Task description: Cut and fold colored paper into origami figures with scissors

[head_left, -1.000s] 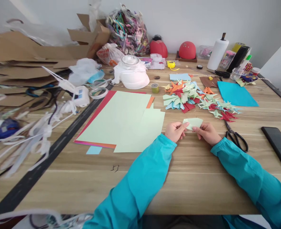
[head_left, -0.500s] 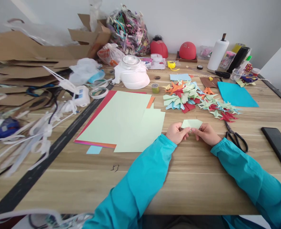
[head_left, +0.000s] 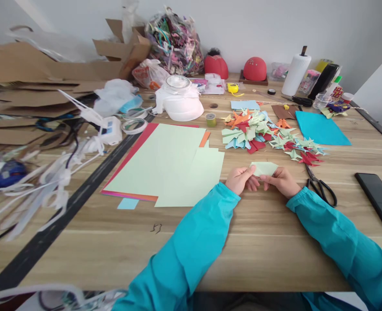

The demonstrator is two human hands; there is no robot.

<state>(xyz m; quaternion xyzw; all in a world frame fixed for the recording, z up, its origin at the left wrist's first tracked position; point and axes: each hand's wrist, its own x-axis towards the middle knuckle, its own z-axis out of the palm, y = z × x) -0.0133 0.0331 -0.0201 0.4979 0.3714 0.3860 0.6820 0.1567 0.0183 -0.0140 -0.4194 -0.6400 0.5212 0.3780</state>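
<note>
A small folded piece of pale green paper [head_left: 264, 168] is held up between my two hands, just above the wooden table. My left hand [head_left: 241, 179] pinches its left end between thumb and fingers. On the other side my right hand [head_left: 283, 181] grips the right end, thumb along the lower edge. Beyond them lies a heap of folded paper figures [head_left: 252, 129] in green, red, orange and blue. Large pale green sheets [head_left: 158, 160] lie to the left over red and orange ones. Black-handled scissors [head_left: 321, 186] rest by my right wrist, blades partly under the figures.
A black phone [head_left: 379, 199] lies at the right, with a turquoise sheet [head_left: 323, 128] behind it. White cables and a glue gun [head_left: 4, 177] clutter the left side. Along the back stand a cardboard box [head_left: 135, 52], red domes and a white bottle [head_left: 296, 74].
The folded green paper has shifted slightly right. My left thumb has moved from its lower edge up to its left corner, and the left fingers have loosened a little below.
</note>
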